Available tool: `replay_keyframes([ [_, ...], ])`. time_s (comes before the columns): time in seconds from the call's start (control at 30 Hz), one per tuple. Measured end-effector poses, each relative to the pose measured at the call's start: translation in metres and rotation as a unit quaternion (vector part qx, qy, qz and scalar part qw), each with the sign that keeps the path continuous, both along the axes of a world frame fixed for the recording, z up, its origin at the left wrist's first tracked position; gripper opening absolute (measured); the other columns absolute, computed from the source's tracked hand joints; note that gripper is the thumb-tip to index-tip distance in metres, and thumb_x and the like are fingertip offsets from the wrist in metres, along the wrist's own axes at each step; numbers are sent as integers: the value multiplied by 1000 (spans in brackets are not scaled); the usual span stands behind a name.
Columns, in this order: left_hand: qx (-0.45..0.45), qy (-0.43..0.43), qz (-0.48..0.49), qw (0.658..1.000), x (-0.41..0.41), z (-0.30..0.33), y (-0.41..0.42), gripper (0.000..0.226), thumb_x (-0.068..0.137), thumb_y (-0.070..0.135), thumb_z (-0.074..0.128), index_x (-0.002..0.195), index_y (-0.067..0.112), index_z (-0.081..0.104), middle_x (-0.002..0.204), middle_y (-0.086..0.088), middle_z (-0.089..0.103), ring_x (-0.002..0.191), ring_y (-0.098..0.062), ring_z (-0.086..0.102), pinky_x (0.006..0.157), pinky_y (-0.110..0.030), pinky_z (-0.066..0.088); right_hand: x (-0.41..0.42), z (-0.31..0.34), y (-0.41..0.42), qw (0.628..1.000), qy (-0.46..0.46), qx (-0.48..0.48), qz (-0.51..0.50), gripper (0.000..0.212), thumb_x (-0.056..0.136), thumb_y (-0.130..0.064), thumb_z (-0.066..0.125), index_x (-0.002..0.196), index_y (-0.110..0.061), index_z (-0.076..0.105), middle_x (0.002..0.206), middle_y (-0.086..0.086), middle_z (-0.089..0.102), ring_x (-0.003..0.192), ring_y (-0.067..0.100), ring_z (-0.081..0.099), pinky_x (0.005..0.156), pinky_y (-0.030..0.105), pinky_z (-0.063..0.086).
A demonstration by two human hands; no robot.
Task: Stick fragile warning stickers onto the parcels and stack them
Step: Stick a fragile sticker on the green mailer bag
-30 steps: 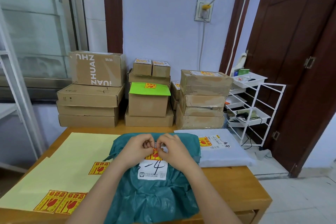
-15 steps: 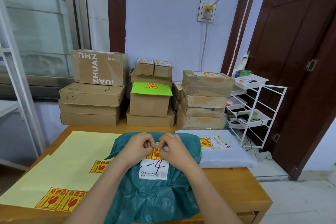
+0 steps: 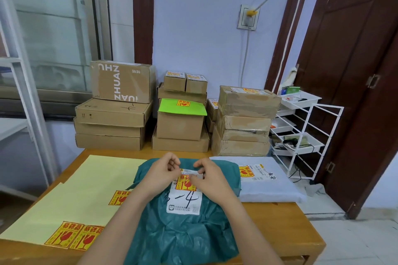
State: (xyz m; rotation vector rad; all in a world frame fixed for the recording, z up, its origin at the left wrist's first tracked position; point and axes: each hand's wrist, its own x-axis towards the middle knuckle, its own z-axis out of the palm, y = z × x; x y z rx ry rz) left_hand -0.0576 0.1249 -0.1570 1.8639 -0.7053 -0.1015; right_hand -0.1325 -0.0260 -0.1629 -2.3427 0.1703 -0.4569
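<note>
A teal plastic parcel (image 3: pixel 183 228) lies on the wooden table (image 3: pixel 280 228) in front of me, with a white shipping label (image 3: pixel 185 202) on top. A yellow and red fragile sticker (image 3: pixel 184 184) lies on the upper part of that label. My left hand (image 3: pixel 161 173) hovers at the sticker's upper left with curled fingers that hold nothing I can see. The fingertips of my right hand (image 3: pixel 212 177) press on the sticker's upper right edge. A pale yellow backing sheet (image 3: pixel 71 196) to the left carries three more fragile stickers (image 3: pixel 74 236).
A grey mailer parcel (image 3: pixel 269 180) with a fragile sticker lies right of the teal one. Stacks of cardboard boxes (image 3: pixel 181 114) line the table's far edge, several with stickers. A white wire rack (image 3: pixel 301 133) stands right of the table, by a dark wooden door (image 3: pixel 355 71).
My hands, which pinched the sticker together over the label, have drawn apart. The sticker now lies flat on the label.
</note>
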Motion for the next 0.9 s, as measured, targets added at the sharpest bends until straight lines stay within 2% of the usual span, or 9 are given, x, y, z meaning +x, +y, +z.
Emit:
replay_keyframes([
  [0.1,13,1,-16,1000,0,0,0,23,80,-1,64,89,16,52,86,-1,51,78,-13,48,68,-17,42,2,-2,4,998,5,-59,-7,43,87,-37,64,120,-14,50,109,-6,47,107,10,45,88,24,41],
  [0.17,54,-31,-23,998,0,-1,-2,27,78,2,69,88,19,50,86,1,49,75,-10,45,66,-17,42,3,-2,5,996,6,-85,-1,43,88,-36,63,122,-13,50,116,-3,49,111,12,43,90,24,40],
  [0.3,105,-70,-35,991,2,0,-1,28,80,-1,64,87,21,48,88,1,48,74,-8,44,66,-15,42,1,2,1,998,26,-59,21,40,87,-14,59,126,-12,49,123,1,50,112,13,43,91,20,38],
  [0.4,145,-109,-29,983,5,5,7,23,84,-2,60,92,16,49,90,2,48,75,-6,44,68,-11,41,-2,5,-6,999,40,-10,35,44,86,2,53,128,-11,48,122,3,52,101,8,45,79,6,36],
  [0.47,162,-119,-14,979,6,6,17,21,86,0,59,95,16,49,92,4,47,80,-9,45,70,-9,40,-2,6,-9,998,40,15,35,46,85,12,45,126,-8,50,113,2,54,98,10,47,75,3,38],
  [0.57,182,-141,27,973,6,1,32,20,89,6,56,101,20,48,101,4,46,96,-13,44,77,-10,35,-3,9,-11,999,25,40,23,44,86,15,37,121,-4,54,107,4,54,97,14,52,82,10,43],
  [0.7,191,-137,129,963,-2,-8,44,35,91,23,58,123,12,46,118,0,43,118,-18,36,97,-26,32,-15,19,-19,999,-15,34,-30,37,88,9,42,117,-7,59,108,-2,55,99,11,54,83,12,42],
  [0.8,162,-90,216,959,-12,-13,50,40,91,30,58,123,9,47,121,-7,48,119,-25,38,96,-33,34,-32,19,-33,990,-77,30,-116,29,87,5,49,109,-8,62,105,-5,53,101,11,51,84,17,36],
  [0.9,160,-31,244,956,-16,-22,53,39,91,39,55,116,9,50,116,-9,56,111,-29,46,91,-39,41,-46,4,-49,975,-70,48,-207,21,88,-3,51,107,-8,61,106,0,54,104,19,52,84,27,39],
])
